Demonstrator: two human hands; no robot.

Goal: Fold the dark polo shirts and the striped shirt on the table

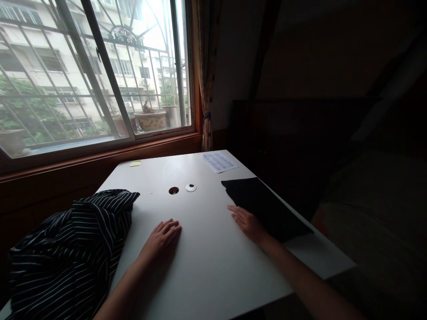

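Black cloth (271,206) lies just right of the right hand (247,223), whose fingers are extended, close together. The left hand (163,235), fingers slightly bent, is on the white surface (203,266); left of it bunches striped cloth (76,240). Ahead, between both hands, sits a round cover (191,188).

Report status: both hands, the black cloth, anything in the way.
Left hand open on white table. Right hand open at black cloth's left edge. Cloth flat, ungripped. Possible obstruction: striped cloth heaped on table's left side.
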